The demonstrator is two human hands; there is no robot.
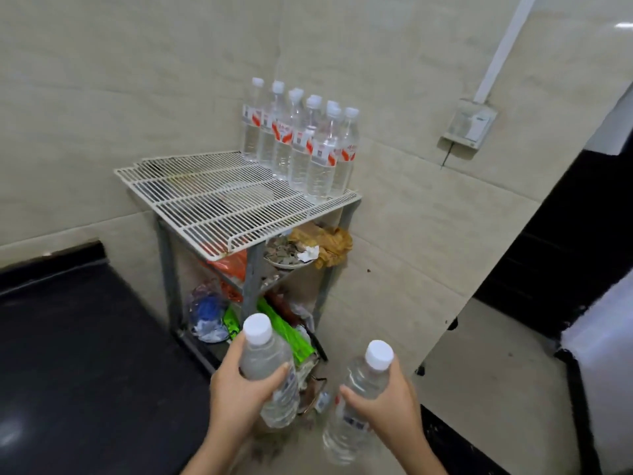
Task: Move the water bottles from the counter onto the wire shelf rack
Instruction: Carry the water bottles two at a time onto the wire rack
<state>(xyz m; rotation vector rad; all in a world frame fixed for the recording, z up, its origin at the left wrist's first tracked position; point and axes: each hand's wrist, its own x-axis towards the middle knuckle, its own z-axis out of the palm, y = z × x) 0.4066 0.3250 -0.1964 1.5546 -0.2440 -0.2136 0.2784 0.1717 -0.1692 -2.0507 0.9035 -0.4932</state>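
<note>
My left hand (239, 389) grips a clear water bottle (270, 375) with a white cap, held upright below the rack. In my right hand (383, 406) is a second clear water bottle (356, 406), fingers curled round its upper body. Both hands are low in the view, in front of the white wire shelf rack (191, 204). Several water bottles (301, 145) with red and white labels stand in a cluster on the rack's far right corner, by the wall. The left and front parts of the wire top are bare.
A black counter (68, 337) lies at the left, beside the rack. Lower rack shelves hold a plate of scraps (287, 255), crumpled paper and plastic bags (209, 313). A wall socket (469, 125) sits at the right. A dark doorway (565, 241) is at the far right.
</note>
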